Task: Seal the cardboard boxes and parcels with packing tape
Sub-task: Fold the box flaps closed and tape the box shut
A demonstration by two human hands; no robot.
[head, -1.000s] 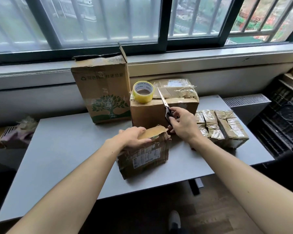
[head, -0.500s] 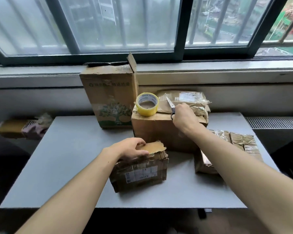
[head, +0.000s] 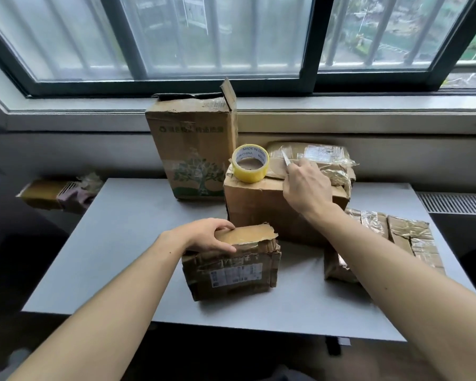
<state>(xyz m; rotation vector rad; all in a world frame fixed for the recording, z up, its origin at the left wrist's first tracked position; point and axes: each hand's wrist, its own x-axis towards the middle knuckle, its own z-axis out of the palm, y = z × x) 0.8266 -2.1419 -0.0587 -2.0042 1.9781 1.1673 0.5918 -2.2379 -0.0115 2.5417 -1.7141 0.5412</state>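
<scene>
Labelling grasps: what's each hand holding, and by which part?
Right hand holds scissors by the handle end. Left hand grips the small box at its top left edge.

Three boxes (head: 232, 270), four parcels (head: 408, 233), one tape roll (head: 250, 166)

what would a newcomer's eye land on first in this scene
The yellow tape roll on the middle box stands out first, with the right hand beside it holding scissors. Nearer the camera, the left hand grips the top of a small battered box, and a tall box with a green tree print stands open at the back.
</scene>
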